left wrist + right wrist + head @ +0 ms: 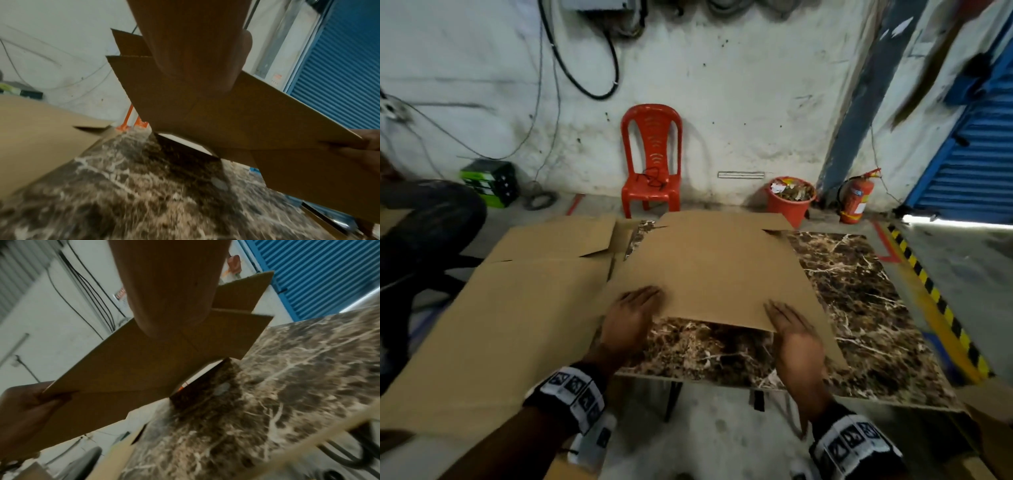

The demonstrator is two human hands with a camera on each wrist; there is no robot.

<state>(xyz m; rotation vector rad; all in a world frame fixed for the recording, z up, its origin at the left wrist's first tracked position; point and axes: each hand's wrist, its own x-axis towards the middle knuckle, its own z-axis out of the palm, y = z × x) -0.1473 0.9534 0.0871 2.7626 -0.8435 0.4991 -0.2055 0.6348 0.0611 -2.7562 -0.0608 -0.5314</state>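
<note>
A flattened brown cardboard box [715,267] is held just above a dark marble-patterned table [859,291], with its near edge raised. My left hand [633,315] pinches the near left corner, fingers lying on top. My right hand [794,335] pinches the near right corner the same way. From below, the left wrist view shows the box's underside [236,116] with the right hand [368,144] at its corner. In the right wrist view the left hand [24,405] has its thumb under the box [133,366].
A second flat cardboard sheet [517,308] lies over the table's left side. Past the table, a red plastic chair [652,157], a red bucket [791,198] and a fire extinguisher [856,198] stand by the wall. A black office chair [431,222] is at the left and a blue shutter [969,164] at the right.
</note>
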